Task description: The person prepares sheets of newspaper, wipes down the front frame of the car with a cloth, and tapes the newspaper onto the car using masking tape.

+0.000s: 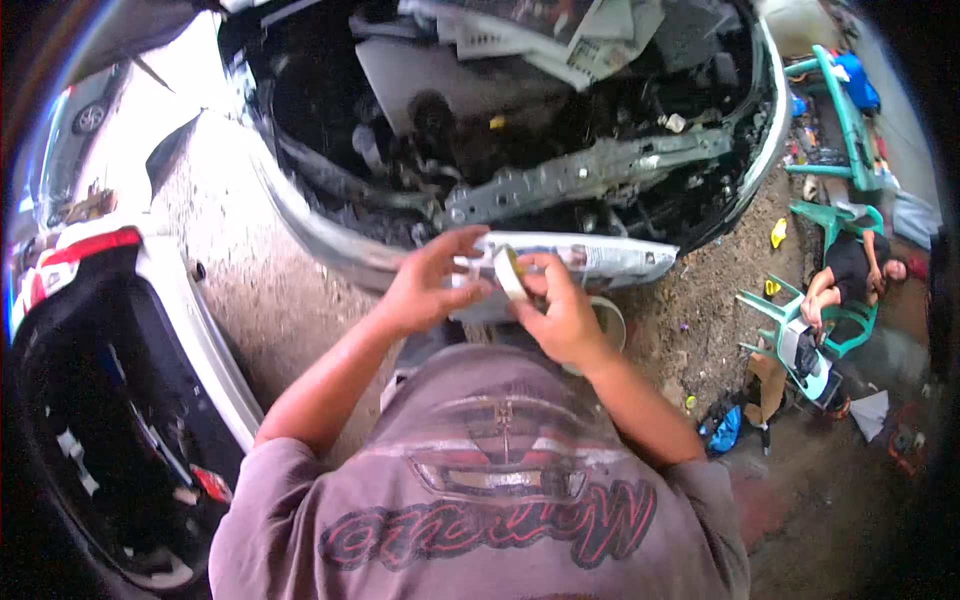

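My right hand (562, 312) is closed round a pale roll of masking tape (510, 274), held up in front of my chest. Just left of the roll is my left hand (432, 283), its fingers apart and curved toward the tape; I see nothing in them. Beyond both hands, a strip of newspaper (620, 258) lies along the near edge of an opened car body (345, 245). Some of that strip is hidden behind my hands.
A grey metal crossbar (590, 178) spans the car's opening, with loose newspaper sheets (600, 45) above it. At the left stands a detached white car panel (205, 340). A person (850, 270) sits on the right among green plastic chairs (775, 305). A round container (608, 325) is below my right hand.
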The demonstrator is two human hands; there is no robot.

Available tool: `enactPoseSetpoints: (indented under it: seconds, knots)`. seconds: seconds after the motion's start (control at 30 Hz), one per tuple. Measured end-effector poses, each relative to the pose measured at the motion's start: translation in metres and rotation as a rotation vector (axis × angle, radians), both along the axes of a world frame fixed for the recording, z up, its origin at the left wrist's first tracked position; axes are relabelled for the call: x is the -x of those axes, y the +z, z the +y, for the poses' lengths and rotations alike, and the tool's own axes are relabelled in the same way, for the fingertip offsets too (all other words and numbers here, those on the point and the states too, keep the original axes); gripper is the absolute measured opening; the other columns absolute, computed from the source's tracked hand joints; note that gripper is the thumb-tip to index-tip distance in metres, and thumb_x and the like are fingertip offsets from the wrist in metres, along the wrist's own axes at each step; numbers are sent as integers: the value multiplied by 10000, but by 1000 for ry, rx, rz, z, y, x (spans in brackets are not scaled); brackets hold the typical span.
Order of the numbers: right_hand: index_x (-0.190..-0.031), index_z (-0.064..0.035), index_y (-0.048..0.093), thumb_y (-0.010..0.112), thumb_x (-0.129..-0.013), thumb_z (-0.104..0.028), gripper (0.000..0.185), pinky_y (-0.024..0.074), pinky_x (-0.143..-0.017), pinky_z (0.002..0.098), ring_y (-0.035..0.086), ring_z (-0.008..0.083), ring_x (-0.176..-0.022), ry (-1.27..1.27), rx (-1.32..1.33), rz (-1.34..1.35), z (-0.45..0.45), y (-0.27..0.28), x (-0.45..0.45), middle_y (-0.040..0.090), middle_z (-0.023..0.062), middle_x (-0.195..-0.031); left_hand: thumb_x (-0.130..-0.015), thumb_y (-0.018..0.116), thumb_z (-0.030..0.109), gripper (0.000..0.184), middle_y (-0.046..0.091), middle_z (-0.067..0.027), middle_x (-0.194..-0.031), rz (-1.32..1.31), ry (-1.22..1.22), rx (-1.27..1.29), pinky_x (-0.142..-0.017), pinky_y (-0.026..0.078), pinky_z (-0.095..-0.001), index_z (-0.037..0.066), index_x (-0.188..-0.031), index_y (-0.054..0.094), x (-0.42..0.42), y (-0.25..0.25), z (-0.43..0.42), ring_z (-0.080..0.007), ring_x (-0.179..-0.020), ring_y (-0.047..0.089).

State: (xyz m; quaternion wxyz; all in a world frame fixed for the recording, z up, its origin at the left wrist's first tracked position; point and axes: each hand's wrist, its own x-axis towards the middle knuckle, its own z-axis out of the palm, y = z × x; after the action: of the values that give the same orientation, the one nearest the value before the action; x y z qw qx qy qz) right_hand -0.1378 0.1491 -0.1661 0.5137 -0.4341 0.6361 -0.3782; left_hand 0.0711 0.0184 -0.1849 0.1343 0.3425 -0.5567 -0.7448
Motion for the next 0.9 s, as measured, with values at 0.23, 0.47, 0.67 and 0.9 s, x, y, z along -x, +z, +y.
enactPoseSetpoints:
  seconds: [0.23, 0.47, 0.67, 0.9]
  knots:
    - [-1511, -21, 350, 597, -943, 115, 635, 511, -1052, 363, 679, 241, -1228, -156, 81, -96, -15, 24, -44, 683, 205, -1334, -824, 880, 191, 532, 644, -205, -1391, -99, -155, 719, -1056, 531, -430, 78, -1319, 722, -1, 32, -26, -365, -1272, 638]
    - [-1517, -36, 359, 630, -949, 60, 637, 572, -944, 441, 717, 418, -1177, -353, 91, 158, -13, 19, -46, 719, 290, -1226, -815, 885, 185, 355, 723, -156, -1201, 7, -222, 790, -975, 556, -463, 93, -1141, 778, 31, 18, -40, -356, -1166, 675]
    - [-1503, -32, 386, 618, -978, 40, 579, 576, -953, 443, 712, 402, -1197, -524, 140, 199, 9, 4, -31, 705, 293, -1273, -864, 818, 240, 639, 579, -258, -1450, -251, -126, 1336, -1177, 419, -510, 46, -1424, 579, 138, -20, -162, -438, -1374, 525]
    - [-1537, -48, 327, 655, -979, -85, 648, 557, -909, 560, 707, 489, -1061, -592, -42, 192, 62, -20, -47, 698, 289, -1177, -940, 680, 302, 550, 416, -187, -1634, -516, -122, 1941, -1202, 351, -569, 95, -1445, 616, 240, -55, -264, -400, -1513, 390]
